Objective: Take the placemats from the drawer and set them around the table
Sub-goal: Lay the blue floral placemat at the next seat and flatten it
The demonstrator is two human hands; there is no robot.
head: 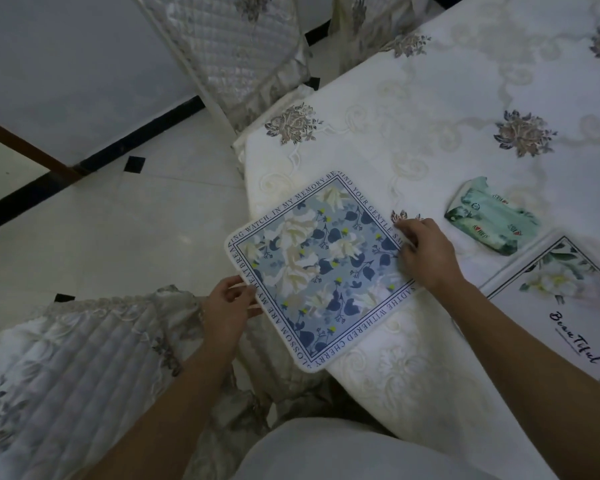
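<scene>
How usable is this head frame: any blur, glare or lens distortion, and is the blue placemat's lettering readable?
Head view: dim, flat, bluish light, no glare or hard shadows; border lettering on the blue floral placemat reads sharply, as does "Beautiful" on the second placemat; left hand and right hand, gripping the mat's edges, look unblurred; wide-angle stretch enlarges the forearms.

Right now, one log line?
blue mat: overhanging table edge | left hand: pinches it | right hand: holds it | white mat: laid
</scene>
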